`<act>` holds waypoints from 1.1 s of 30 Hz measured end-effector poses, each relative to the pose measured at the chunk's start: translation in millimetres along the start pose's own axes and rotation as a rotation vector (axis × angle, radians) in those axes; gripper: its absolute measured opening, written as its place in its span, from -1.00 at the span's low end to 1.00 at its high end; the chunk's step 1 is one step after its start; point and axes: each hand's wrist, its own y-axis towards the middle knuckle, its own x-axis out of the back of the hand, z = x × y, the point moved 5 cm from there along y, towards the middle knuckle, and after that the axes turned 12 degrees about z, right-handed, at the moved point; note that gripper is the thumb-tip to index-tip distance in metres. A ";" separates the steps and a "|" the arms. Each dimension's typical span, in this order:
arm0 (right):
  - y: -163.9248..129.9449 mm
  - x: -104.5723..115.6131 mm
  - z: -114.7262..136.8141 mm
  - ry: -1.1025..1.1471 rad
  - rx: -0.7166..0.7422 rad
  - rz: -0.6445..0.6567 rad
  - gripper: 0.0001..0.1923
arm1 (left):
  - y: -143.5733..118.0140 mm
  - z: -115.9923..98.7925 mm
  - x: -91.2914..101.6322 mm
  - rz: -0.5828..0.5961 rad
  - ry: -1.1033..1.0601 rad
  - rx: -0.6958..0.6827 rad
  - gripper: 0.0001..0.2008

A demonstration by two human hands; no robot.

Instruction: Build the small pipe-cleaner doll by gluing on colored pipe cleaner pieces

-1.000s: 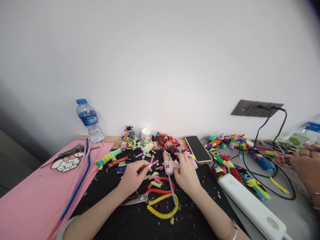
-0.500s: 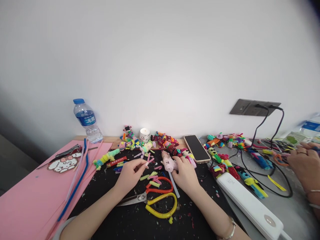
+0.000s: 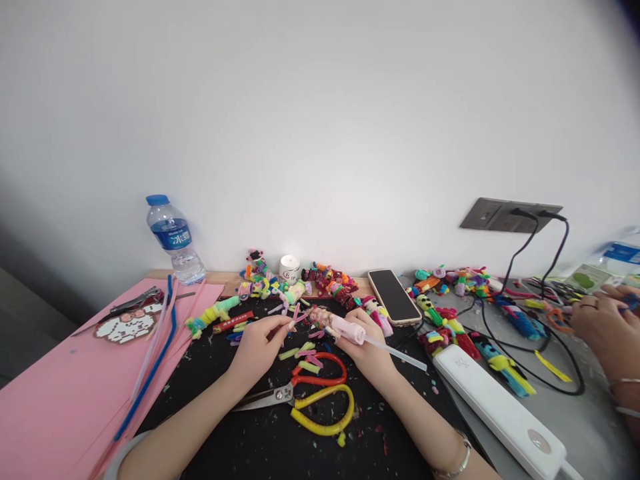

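Observation:
My left hand [image 3: 263,343] pinches a short pink pipe cleaner piece [image 3: 297,316] between thumb and fingertips. In my right hand [image 3: 367,343] is a small pink hot glue gun [image 3: 349,329], its nozzle end aimed left toward that piece. A translucent glue stick [image 3: 397,352] pokes out of its back end. Between my forearms lie large scissors [image 3: 323,407] with one red and one yellow handle loop. Cut pink and pale green pipe cleaner bits [image 3: 306,355] are scattered just beyond them. The exact gap between nozzle and piece is too small to tell.
Pipe cleaner figures [image 3: 333,280] line the wall, near a phone [image 3: 395,297] and a small white cup [image 3: 289,269]. Left are pink sheets [image 3: 55,393] and a water bottle [image 3: 175,240]. A white power strip [image 3: 500,407], black cables and another person's hand [image 3: 603,327] occupy the right.
My right hand has lifted and turned the hot glue gun, so its nozzle now points left and its glue stick trails right. The left hand stays almost in place.

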 end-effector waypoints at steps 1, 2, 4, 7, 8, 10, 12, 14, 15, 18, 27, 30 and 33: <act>-0.1 -0.8 2.3 0.020 0.010 0.007 -0.84 | -0.1 -0.3 0.3 -0.002 0.001 -0.004 -0.78; -0.2 -1.6 4.4 0.033 0.025 0.013 -0.83 | -0.1 -0.7 0.6 -0.005 0.003 -0.009 -0.78; -0.3 -3.4 6.9 0.044 0.049 0.029 -0.83 | -0.1 -1.4 1.0 -0.010 0.005 -0.024 -0.78; 0.0 -5.8 4.4 0.076 0.032 0.046 -0.84 | -0.1 -1.1 0.5 -0.011 0.005 -0.037 -0.77; 0.0 -6.5 2.9 0.084 0.022 0.052 -0.84 | -0.1 -0.8 0.2 -0.011 0.008 -0.038 -0.77; 0.1 -7.1 1.8 0.086 0.025 0.057 -0.84 | -0.3 -0.3 -0.4 -0.011 0.017 -0.041 -0.77; 0.1 -7.3 2.7 0.080 0.045 0.066 -0.82 | -0.5 -0.5 -0.7 -0.012 0.020 -0.045 -0.77; 0.1 -7.4 4.0 0.081 0.053 0.073 -0.80 | -0.7 -1.0 -0.7 -0.014 0.019 -0.048 -0.77; 0.1 -7.4 4.3 0.086 0.048 0.073 -0.80 | -0.9 -1.4 -0.6 -0.016 0.019 -0.048 -0.77; 0.2 -7.4 4.6 0.097 0.034 0.072 -0.81 | -1.3 -2.3 -0.3 -0.018 0.024 -0.051 -0.77; -0.1 -8.3 1.4 0.125 0.003 0.091 -0.83 | 0.5 -2.3 -1.1 -0.008 0.029 -0.063 -0.77; 0.4 -8.7 2.0 0.121 0.008 0.094 -0.81 | 0.8 -1.7 -1.4 -0.006 0.030 -0.062 -0.77; 0.5 -9.1 1.9 0.126 -0.003 0.096 -0.79 | 0.1 -1.4 -1.8 -0.001 0.031 -0.064 -0.77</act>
